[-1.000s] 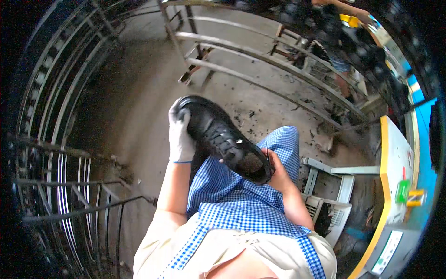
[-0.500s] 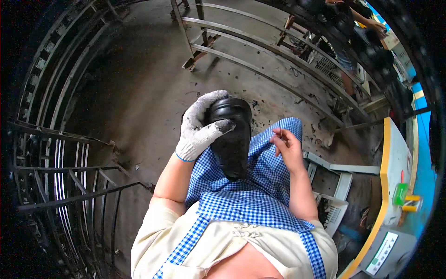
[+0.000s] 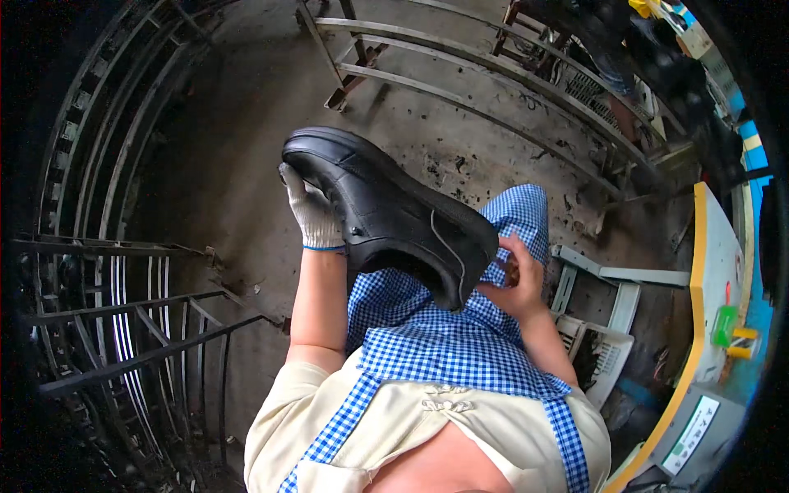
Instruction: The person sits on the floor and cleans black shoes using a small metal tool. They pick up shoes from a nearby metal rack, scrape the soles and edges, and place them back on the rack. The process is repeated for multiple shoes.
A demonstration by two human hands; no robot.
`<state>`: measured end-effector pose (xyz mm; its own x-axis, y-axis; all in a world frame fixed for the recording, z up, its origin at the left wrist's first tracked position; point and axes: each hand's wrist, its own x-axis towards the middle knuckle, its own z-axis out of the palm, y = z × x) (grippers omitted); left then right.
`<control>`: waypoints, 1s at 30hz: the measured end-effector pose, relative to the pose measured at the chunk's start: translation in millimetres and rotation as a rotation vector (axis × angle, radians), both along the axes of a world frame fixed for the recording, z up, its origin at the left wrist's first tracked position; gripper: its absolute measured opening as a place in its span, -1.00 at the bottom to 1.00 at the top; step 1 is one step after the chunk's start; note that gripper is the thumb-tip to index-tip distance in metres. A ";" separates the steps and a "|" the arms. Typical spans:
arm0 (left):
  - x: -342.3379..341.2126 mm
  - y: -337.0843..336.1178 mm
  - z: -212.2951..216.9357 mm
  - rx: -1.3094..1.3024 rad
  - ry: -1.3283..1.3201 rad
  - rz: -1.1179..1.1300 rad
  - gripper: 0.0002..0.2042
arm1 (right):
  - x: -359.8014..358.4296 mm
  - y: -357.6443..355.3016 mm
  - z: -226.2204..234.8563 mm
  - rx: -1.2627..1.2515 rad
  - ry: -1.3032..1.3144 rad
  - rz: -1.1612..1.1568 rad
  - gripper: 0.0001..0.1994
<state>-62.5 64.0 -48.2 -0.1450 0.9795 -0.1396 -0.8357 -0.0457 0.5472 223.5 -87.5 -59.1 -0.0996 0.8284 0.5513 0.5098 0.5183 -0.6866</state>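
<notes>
A black leather shoe (image 3: 386, 205) lies aslant over my lap, its toe to the upper left and its heel to the lower right. Its dark opening faces me, and a thin grey curved line runs along the side near the heel. My left hand (image 3: 311, 209), in a white knit glove with darkened fingertips, grips the shoe by its front part; some fingers are hidden behind it. My bare right hand (image 3: 522, 279) is at the heel end, thumb and forefinger apart and curved. Whether it touches the heel I cannot tell.
Metal rack rails (image 3: 460, 57) cross the far side, and dark racks (image 3: 148, 329) stand at left. At right are a yellow-edged workbench (image 3: 699, 312), a green and yellow object (image 3: 727, 327) on it, and a white plastic basket (image 3: 604, 353). Dark scraps (image 3: 460, 164) litter the floor.
The shoe has turned from pointing roughly away from me to lying aslant, toe up to the left. My left hand has shifted left with it. My right hand has lowered slightly beside the heel.
</notes>
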 end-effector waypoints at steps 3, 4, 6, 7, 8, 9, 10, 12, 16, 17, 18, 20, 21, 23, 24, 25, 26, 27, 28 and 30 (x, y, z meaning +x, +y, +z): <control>6.7 -3.4 -14.4 -0.018 -0.097 -0.058 -0.35 | -6.5 -1.6 8.6 0.032 -0.257 -0.021 -0.19; 8.0 -2.0 -20.1 -0.031 -0.151 -0.062 -0.36 | -12.6 0.5 17.1 0.144 -0.254 -0.020 -0.17; 7.8 -0.2 -22.5 -0.035 -0.098 -0.061 -0.39 | -10.4 3.2 22.4 0.075 -0.203 0.039 -0.16; 7.5 0.0 -21.9 -0.037 -0.071 -0.061 -0.41 | -9.2 4.9 23.1 0.041 -0.178 0.068 -0.16; 3.7 -2.3 -19.3 -0.036 -0.003 -0.091 -0.46 | -8.4 7.1 21.5 -0.013 -0.085 0.082 -0.17; 3.3 -4.8 -15.5 0.045 0.042 -0.133 -0.53 | -6.3 9.0 18.3 -0.067 0.007 0.091 -0.18; -3.2 -2.3 -23.5 0.011 0.051 -0.173 -0.56 | -4.1 11.0 14.8 -0.120 0.099 0.099 -0.18; -4.8 -4.5 -25.0 0.048 0.118 -0.257 -0.60 | 1.7 13.4 5.8 -0.383 0.463 0.078 -0.21; 0.1 -6.8 -28.9 -0.021 0.328 -0.312 -0.62 | 15.0 21.9 8.6 -0.768 1.052 0.036 -0.34; 1.0 -7.5 -31.7 -0.049 0.324 -0.320 -0.62 | 24.0 20.6 2.9 -0.836 1.080 0.010 -0.39; 1.7 -5.4 -34.4 -0.072 0.324 -0.330 -0.62 | 24.3 22.1 1.9 -0.832 1.061 0.005 -0.42; 3.9 -1.1 -43.4 -0.099 0.318 -0.321 -0.63 | 22.4 23.8 0.3 -0.823 1.025 -0.007 -0.46; 6.0 1.1 -50.0 -0.110 0.336 -0.323 -0.63 | 22.6 23.3 -0.4 -0.835 1.042 0.008 -0.47; 7.1 5.3 -60.1 -0.130 0.374 -0.330 -0.63 | 22.1 21.8 -4.5 -0.857 1.075 0.035 -0.49; 12.7 5.1 -56.0 -0.174 0.356 -0.335 -0.63 | 24.5 22.6 -6.6 -0.857 1.095 0.018 -0.51; 17.4 3.2 -51.4 -0.218 0.339 -0.342 -0.63 | 27.5 21.9 -6.1 -0.866 1.092 0.015 -0.52; 23.5 0.7 -46.0 -0.249 0.342 -0.326 -0.63 | 29.4 21.0 -4.2 -0.876 1.090 0.012 -0.53; 26.0 2.0 -46.3 -0.201 0.314 -0.336 -0.62 | 29.0 21.2 -2.3 -0.885 1.089 0.013 -0.53; 28.0 1.0 -45.4 -0.196 0.299 -0.342 -0.62 | 27.7 22.5 -0.8 -0.885 1.114 -0.005 -0.58; 27.6 -0.6 -43.5 -0.204 0.307 -0.342 -0.61 | 28.3 26.3 2.0 -0.864 1.151 0.002 -0.65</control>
<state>-34.9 63.5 -91.7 0.1152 0.9352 -0.3348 -0.5828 0.3366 0.7396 251.8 -61.2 -57.1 0.0460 0.9391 -0.3407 -0.5346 -0.2650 -0.8025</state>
